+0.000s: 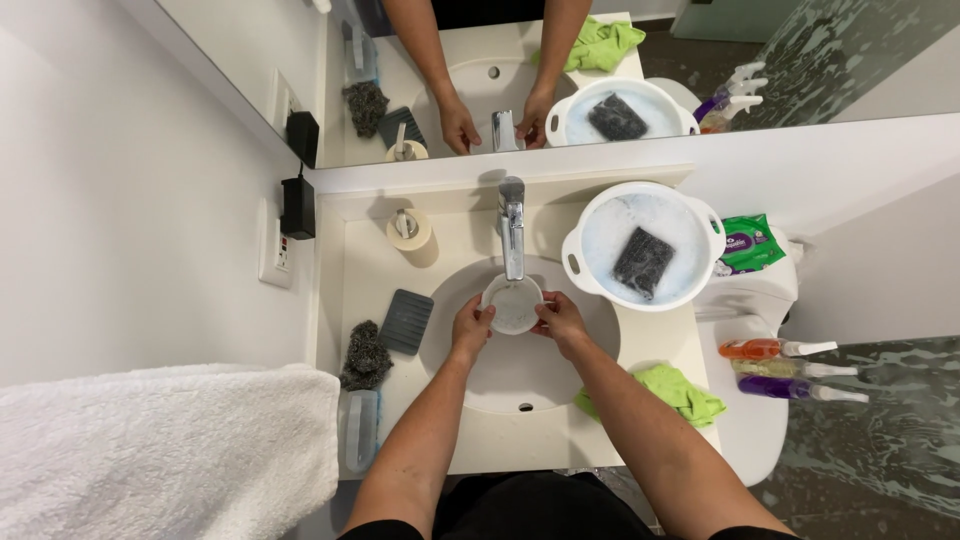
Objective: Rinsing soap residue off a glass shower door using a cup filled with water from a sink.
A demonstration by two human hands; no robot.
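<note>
A small white round cup (514,306) is held under the spout of the chrome faucet (512,228), over the white sink basin (520,375). My left hand (471,326) grips the cup's left side and my right hand (560,320) grips its right side. The cup's inside looks wet or foamy. Whether water is running cannot be made out.
A white tub (578,262) of soapy water with a dark sponge (642,261) sits right of the faucet. A green cloth (682,391) lies at the basin's right. Left: soap dispenser (408,229), grey soap dish (406,321), steel wool (366,357), white towel (160,450). Spray bottles (785,368) lie far right.
</note>
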